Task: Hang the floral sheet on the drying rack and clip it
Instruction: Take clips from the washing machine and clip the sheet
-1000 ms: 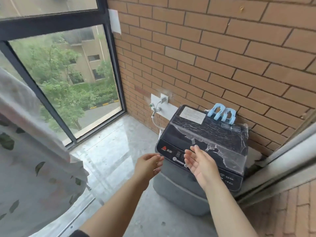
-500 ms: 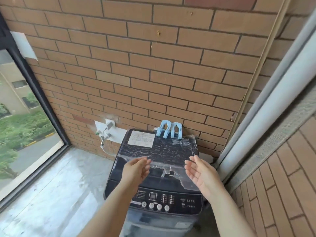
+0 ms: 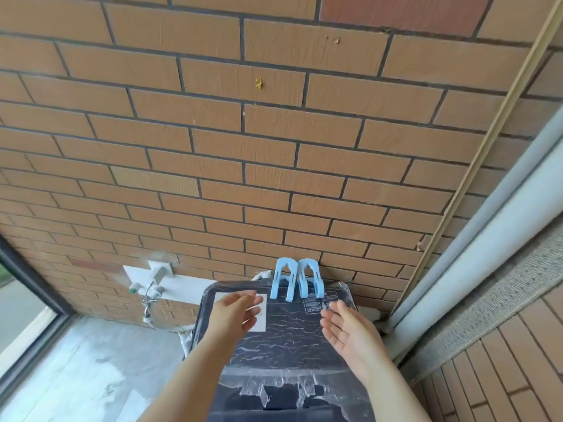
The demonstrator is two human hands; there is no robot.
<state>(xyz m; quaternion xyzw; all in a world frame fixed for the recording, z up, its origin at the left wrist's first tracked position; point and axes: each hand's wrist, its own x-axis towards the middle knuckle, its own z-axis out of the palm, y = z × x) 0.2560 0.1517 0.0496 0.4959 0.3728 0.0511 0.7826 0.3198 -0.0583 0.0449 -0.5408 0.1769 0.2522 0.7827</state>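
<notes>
Two large light-blue clips (image 3: pixel 295 279) stand side by side at the back edge of a dark washing machine lid (image 3: pixel 286 336), against the brick wall. My left hand (image 3: pixel 236 312) hovers over the lid's left part, fingers relaxed, a little short of the clips. My right hand (image 3: pixel 347 330) is held palm-up over the lid's right side, fingers straight, holding nothing. The floral sheet and the drying rack are out of view.
A brick wall (image 3: pixel 243 147) fills the view ahead. A white outlet and tap with hoses (image 3: pixel 154 281) sit on the wall left of the machine. A sliding-door frame (image 3: pixel 487 239) runs up the right. A window frame (image 3: pixel 27 275) and pale floor (image 3: pixel 76 376) lie at the left.
My view has swung right, away from the window and the sheet, and closed in on the washing machine. Both hands have moved forward over the lid toward the blue clips.
</notes>
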